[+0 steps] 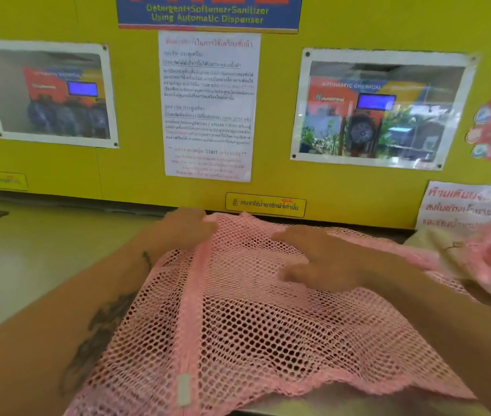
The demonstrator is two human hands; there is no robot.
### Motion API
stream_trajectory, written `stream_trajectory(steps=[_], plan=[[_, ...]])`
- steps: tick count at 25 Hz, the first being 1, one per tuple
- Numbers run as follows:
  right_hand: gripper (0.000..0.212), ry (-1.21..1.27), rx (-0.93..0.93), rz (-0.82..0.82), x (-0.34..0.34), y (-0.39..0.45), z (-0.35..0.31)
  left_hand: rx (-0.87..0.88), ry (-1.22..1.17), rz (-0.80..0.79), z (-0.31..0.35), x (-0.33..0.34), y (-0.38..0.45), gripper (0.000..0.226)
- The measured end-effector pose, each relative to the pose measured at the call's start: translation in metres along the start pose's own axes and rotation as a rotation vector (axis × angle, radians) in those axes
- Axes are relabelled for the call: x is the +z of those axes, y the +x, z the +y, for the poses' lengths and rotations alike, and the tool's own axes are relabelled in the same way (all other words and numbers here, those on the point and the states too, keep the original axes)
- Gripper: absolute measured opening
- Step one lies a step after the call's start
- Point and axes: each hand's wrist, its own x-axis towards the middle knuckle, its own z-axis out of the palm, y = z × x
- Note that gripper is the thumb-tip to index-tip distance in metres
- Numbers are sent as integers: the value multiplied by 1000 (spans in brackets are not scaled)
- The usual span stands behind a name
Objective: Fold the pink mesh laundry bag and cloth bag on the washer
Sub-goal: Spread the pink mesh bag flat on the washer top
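**Pink mesh under both palms**

Pink netting fills the nearest part of my view: the pink open-weave mesh laundry bag (256, 334) lies spread across the pale washer top (13, 265), its near hem hanging toward me over the front edge. A solid pink fabric strip (191, 298) runs from the near edge away toward the wall, with a small pale tab (183, 388) at its near end.

My forearms come in from both lower corners over the mesh. My right hand (322, 259) lies flat on the bag a little past its middle, fingers stretched out and pointing left, pinching nothing. My left hand (187, 229) sits further off, at the bag's far-left corner near the top of the strip; its fingers are blurred, and I cannot tell whether they pinch the mesh or only press it.

To the far right, the cream cloth bag (436, 247) lies beside the mesh, partly under a blurred bunch of pink material, well apart from both hands.

Beyond the bag rises the yellow wall panel (133, 115), carrying a white printed notice sheet (209, 106), two laminated photographs (382, 109) either side of it, and a small yellow label (265, 204) just above the mesh.
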Motion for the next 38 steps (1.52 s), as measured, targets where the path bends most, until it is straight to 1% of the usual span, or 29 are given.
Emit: stream_trajectory(steps=[1,2,3,4,5,6,8,9,10,11,13,14,15,16,18,21,22,23,25,26,27,28,30,32,33,34,36,37,38], plan=[[76,-41,4,-48,7,5,-3,45,22,-74,4,6,-4,50],[75,-95,13,-124,11,9,-7,111,50,-84,5,13,-7,46],[72,-133,41,-200,11,11,-8,179,26,-73,8,20,-7,46],[68,-147,63,-220,4,11,-9,220,-46,-64,12,23,-11,50],[62,-142,68,-180,-2,14,-7,230,-172,-39,12,22,-12,58],[57,-105,90,-100,-9,17,-6,217,-299,-15,12,20,-13,64],[53,-82,124,147,-13,33,0,158,-495,-4,10,17,-11,70],[55,-71,122,229,-8,40,1,125,-554,-23,8,16,-9,72],[59,-45,100,232,0,47,1,91,-578,-37,8,15,-7,72],[61,-17,61,168,10,53,3,65,-582,-36,8,14,-5,68],[57,-21,5,-22,25,57,3,57,-503,15,6,14,-1,47],[55,-32,-12,-74,28,57,4,77,-447,64,3,16,1,32],[56,-23,-22,-90,27,57,6,84,-419,111,0,20,5,18],[57,-6,-26,-92,24,56,5,81,-406,142,-1,23,4,13],[57,-1,-33,-107,20,54,5,69,-297,113,-2,32,6,9],[46,-67,-22,-146,25,51,2,126,66,-55,9,43,8,45],[45,-87,-6,-164,28,52,1,145,108,-64,14,45,9,47],[45,-102,5,-173,30,52,1,175,88,-60,18,47,8,43],[45,-93,11,-159,32,53,3,255,-33,-22,22,49,8,24],[42,-76,13,-136,31,53,3,265,-108,2,23,47,7,16],[39,-54,18,-112,30,52,5,250,-202,31,23,43,6,15],[40,-31,20,-92,28,51,7,229,-298,69,22,38,6,17],[53,-2,33,-72,28,51,15,158,-481,160,16,25,12,17],[57,-16,85,-59,30,54,24,87,-560,276,5,15,19,23],[58,-29,111,-42,31,56,27,76,-520,368,-3,10,21,29],[61,-57,130,-3,32,57,28,78,-403,485,-13,8,23,36],[67,-145,148,135,30,56,25,82,-19,684,-31,3,25,46],[69,-177,151,177,30,57,23,77,101,732,-36,3,25,45],[69,-192,155,165,31,57,21,75,146,729,-36,3,23,41]])
